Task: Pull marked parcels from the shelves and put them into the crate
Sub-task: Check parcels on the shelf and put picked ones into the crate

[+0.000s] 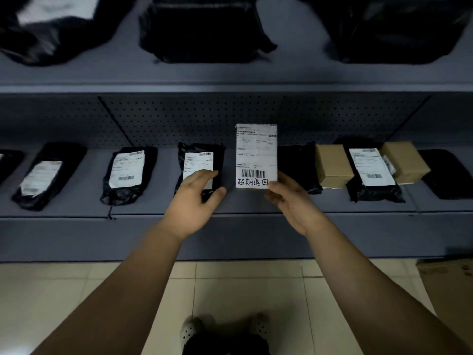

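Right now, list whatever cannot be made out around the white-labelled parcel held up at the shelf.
Head view:
1. White-labelled parcel: printed text too small; right hand hides its lower corner.
2. Black plastic mailer: left hand covers its label's lower part.
3. Black bags on the upper shelf: blurred.
4. Brown cardboard box: cut off by the right edge; crate or not, unclear.

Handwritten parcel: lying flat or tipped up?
Tipped up: the right hand holds the parcel by its bottom corner; its front faces the camera.
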Available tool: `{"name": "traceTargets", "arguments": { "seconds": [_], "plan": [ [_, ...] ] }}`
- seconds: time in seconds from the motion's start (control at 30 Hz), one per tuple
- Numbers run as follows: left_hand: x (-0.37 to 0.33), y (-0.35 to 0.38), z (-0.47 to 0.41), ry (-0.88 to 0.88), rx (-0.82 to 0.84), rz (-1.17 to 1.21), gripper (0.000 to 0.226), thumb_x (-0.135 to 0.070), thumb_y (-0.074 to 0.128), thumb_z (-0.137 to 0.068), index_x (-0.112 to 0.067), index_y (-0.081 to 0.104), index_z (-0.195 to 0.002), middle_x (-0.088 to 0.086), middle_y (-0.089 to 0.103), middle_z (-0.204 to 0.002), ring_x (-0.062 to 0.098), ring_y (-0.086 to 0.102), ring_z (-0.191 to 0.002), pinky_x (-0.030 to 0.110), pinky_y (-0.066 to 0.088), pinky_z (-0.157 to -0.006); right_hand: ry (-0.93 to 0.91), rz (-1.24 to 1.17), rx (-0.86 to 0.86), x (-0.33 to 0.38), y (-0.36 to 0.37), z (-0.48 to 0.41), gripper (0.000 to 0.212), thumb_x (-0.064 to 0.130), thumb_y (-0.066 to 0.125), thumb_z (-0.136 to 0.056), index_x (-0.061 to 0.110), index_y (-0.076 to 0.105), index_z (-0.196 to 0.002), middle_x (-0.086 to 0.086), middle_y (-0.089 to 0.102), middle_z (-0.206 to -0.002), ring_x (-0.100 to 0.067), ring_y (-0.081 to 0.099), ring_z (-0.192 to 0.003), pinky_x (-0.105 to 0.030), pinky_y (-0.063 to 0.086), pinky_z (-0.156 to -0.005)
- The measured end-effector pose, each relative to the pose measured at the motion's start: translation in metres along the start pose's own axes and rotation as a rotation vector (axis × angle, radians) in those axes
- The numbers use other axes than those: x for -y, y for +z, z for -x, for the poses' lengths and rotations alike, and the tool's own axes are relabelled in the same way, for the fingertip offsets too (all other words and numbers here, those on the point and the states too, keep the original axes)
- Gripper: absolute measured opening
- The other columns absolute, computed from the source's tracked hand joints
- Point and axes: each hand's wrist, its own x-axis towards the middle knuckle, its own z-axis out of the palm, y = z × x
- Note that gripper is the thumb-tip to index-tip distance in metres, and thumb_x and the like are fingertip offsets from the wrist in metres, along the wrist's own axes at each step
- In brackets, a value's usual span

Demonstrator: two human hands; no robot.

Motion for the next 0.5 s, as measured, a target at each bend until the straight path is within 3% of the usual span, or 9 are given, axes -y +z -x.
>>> {"name": "traceTargets", "arguments": {
  "seconds": [0.1,0.3,0.5],
  "plan": [
    [-0.011,-0.014,0.015,0.048,-0.003,-0.083,0.047,-0.039,0.058,-0.094,-0.02,0.052,-0.136,-0.008,0.049,-0.137,0.008,0.039,-0.13,0.033,0.038,-0.11,-0.045,0.013,-0.007,0.014,0.008,0.024,0.046,0.01,0.057,-0.097,0.019,0.049,-0.141,0.001,0.064,-0.132,-0.009,0.061,-0.118,-0.024,0.048,-0.095],
    [-0.026,-0.043,0.051,0.182,0.015,-0.166,0.048,-0.037,0.06,-0.093,-0.018,0.052,-0.136,-0.005,0.05,-0.137,0.009,0.038,-0.129,0.023,0.032,-0.107,-0.074,-0.05,-0.08,0.017,0.034,0.083,0.074,0.02,0.067,-0.075,0.014,0.044,-0.145,0.0,0.068,-0.123,-0.011,0.064,-0.114,-0.024,0.051,-0.094],
    [-0.024,-0.081,0.102,0.318,0.028,-0.192,0.05,-0.039,0.061,-0.092,-0.018,0.052,-0.137,-0.003,0.05,-0.139,0.01,0.038,-0.129,0.019,0.027,-0.103,-0.139,-0.076,-0.125,0.003,0.077,0.15,0.07,0.017,0.066,-0.075,0.01,0.047,-0.142,0.006,0.073,-0.111,-0.009,0.067,-0.106,-0.023,0.05,-0.09]
  ]
}}
